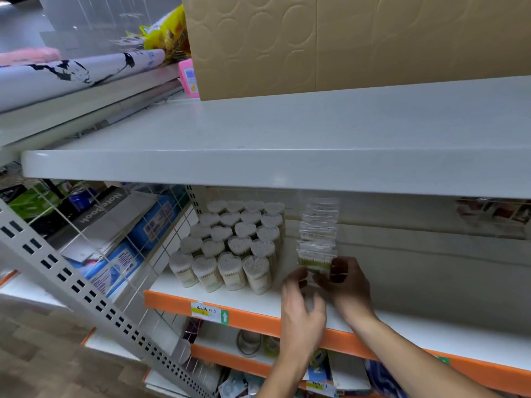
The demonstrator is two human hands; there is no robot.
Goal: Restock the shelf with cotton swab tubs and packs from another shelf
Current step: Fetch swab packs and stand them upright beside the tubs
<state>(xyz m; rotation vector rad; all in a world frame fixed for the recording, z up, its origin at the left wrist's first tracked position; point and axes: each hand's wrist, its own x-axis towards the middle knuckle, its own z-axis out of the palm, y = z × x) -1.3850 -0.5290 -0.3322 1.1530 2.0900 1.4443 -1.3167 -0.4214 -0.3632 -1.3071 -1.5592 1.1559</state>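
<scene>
Several heart-shaped cotton swab tubs (234, 242) stand in tight rows at the left end of the orange-edged shelf (250, 315). To their right, a row of clear cotton swab packs (317, 237) stands upright, running back under the upper shelf. My right hand (344, 278) grips the front pack at its lower right, fingers curled round its edge. My left hand (301, 308) is at the pack's lower left, fingers curled toward it and blurred; whether it touches the pack is unclear.
A wide white shelf (287, 156) overhangs the swab shelf, with a cardboard panel (344, 41) behind it. A wire grid divider (138, 242) separates boxed goods on the left. Below lie more small goods (253, 344). A slanted perforated upright (86, 285) crosses lower left.
</scene>
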